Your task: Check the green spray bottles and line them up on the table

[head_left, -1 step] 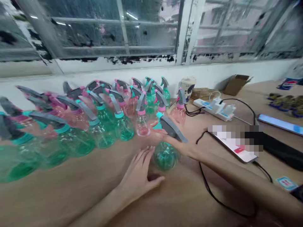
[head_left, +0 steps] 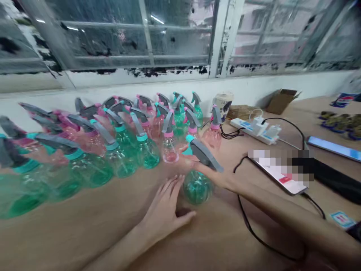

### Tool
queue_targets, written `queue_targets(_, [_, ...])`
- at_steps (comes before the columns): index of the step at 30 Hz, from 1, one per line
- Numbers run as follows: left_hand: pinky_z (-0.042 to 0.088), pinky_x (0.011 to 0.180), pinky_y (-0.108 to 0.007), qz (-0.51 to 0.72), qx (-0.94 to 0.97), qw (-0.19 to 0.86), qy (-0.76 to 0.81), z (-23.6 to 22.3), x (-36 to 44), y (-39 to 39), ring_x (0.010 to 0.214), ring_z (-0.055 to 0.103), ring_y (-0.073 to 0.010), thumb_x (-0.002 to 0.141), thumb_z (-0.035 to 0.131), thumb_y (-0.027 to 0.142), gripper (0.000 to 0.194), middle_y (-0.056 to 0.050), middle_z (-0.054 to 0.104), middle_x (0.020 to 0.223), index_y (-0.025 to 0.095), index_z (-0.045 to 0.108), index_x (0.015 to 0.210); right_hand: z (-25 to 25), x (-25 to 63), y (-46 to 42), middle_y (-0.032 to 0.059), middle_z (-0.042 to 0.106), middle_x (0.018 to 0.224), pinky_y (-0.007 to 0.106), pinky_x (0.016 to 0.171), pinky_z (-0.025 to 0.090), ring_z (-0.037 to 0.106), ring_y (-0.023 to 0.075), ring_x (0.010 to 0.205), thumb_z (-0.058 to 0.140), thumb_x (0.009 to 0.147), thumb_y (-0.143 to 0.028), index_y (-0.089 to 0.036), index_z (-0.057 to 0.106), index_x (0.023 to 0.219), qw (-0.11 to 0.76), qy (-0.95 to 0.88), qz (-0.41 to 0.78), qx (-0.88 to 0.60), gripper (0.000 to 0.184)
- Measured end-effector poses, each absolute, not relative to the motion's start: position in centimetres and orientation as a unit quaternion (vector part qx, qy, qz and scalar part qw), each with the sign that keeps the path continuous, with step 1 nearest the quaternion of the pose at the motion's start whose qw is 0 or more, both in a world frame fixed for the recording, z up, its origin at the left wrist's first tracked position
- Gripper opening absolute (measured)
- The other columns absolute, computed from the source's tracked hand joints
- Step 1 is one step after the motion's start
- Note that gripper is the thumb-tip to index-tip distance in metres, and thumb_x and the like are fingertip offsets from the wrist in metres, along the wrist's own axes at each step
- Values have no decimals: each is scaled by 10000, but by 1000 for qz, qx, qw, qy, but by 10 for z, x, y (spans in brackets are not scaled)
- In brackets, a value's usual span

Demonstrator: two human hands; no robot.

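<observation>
A green see-through spray bottle (head_left: 197, 187) with a grey trigger head stands on the wooden table (head_left: 84, 233). My right hand (head_left: 218, 177) reaches in from the right and is wrapped round the bottle's neck, under the trigger. My left hand (head_left: 165, 209) lies flat on the table just left of the bottle's base, with its fingers stretched out and nothing in it. Just beyond stand rows of several more green and pink spray bottles (head_left: 121, 150).
A white power strip (head_left: 256, 128) with plugs, a paper cup (head_left: 224, 101) and an open cardboard box (head_left: 282, 99) sit at the back right. A black cable (head_left: 248, 222) loops across the table under my right arm. A lit phone (head_left: 334, 147) lies at the right.
</observation>
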State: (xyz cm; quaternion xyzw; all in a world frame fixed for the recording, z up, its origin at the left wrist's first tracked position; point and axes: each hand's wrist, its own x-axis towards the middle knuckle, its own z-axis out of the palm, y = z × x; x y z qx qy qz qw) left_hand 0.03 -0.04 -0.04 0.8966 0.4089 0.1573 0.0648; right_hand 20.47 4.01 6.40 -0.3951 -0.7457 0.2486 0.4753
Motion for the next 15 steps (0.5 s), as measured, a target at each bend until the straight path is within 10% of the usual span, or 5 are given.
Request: queue_targets(15, [412, 1061, -597, 173, 927, 16, 333, 2, 1, -3, 1346, 455, -357, 836, 577, 244, 532, -206, 519, 1427, 120, 502, 1348, 67, 221, 10, 0, 592, 755, 327, 646, 548, 594, 188, 671, 596, 809, -393, -263, 548, 879, 469, -739, 259, -410, 155])
